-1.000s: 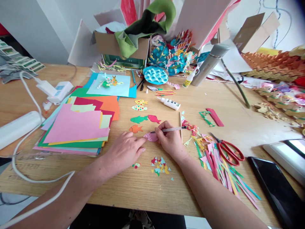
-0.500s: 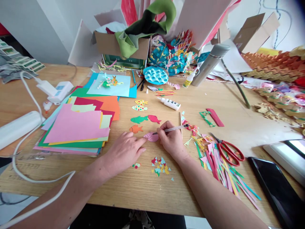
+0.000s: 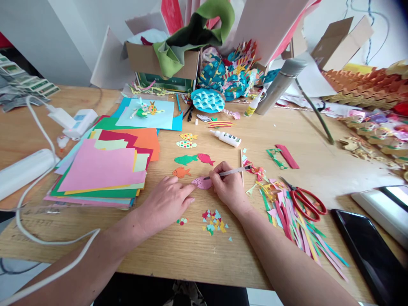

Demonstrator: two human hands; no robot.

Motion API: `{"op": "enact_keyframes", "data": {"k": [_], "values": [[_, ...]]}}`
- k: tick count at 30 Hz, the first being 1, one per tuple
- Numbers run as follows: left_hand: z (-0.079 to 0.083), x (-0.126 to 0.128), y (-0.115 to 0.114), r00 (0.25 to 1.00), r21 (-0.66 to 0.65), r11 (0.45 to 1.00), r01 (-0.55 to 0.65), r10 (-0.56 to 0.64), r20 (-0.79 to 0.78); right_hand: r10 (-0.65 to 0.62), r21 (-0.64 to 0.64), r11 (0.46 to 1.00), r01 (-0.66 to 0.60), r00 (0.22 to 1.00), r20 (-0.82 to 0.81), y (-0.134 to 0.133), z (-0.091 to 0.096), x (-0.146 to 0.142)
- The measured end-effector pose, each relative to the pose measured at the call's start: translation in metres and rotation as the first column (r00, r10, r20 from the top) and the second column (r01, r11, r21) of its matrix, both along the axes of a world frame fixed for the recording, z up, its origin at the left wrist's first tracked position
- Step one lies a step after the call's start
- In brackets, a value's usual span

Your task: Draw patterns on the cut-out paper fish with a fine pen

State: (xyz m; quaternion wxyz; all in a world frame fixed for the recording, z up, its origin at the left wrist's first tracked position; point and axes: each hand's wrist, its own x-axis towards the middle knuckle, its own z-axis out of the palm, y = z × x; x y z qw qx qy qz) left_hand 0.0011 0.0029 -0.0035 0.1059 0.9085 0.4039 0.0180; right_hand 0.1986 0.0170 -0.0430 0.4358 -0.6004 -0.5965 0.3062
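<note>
A pink paper fish [image 3: 201, 183] with dark dots lies flat on the wooden table. My right hand [image 3: 230, 187] grips a pen [image 3: 234, 171], its tip touching the fish; the fish's right end is hidden by that hand. Palm down on the table, my left hand [image 3: 170, 197] has its fingers stretched out, and a fingertip presses the fish's left edge. Just beyond are an orange fish [image 3: 181, 172], a green fish [image 3: 185, 160], a red fish [image 3: 206, 159], and two spotted fish [image 3: 186, 144]. Small paper triangles [image 3: 216, 222] lie nearer to me.
Coloured paper sheets [image 3: 98, 165] are stacked at left. Red-handled scissors [image 3: 307, 204] rest on paper strips [image 3: 302, 233] at right, near a phone [image 3: 366, 250]. A glue bottle [image 3: 228, 138] lies beyond my hands; a grey flask [image 3: 280, 87] stands behind. A white cable [image 3: 60, 243] crosses the left side.
</note>
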Motion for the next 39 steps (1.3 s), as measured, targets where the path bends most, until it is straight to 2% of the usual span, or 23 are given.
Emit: {"op": "enact_keyframes", "data": {"k": [39], "values": [[0.0022,0.0003,-0.0007,1.0,-0.001,1.0,0.004,-0.004,-0.017,0.004,-0.016,1.0,-0.004,1.0,-0.02,-0.0014,0.0009,0.0007]]}}
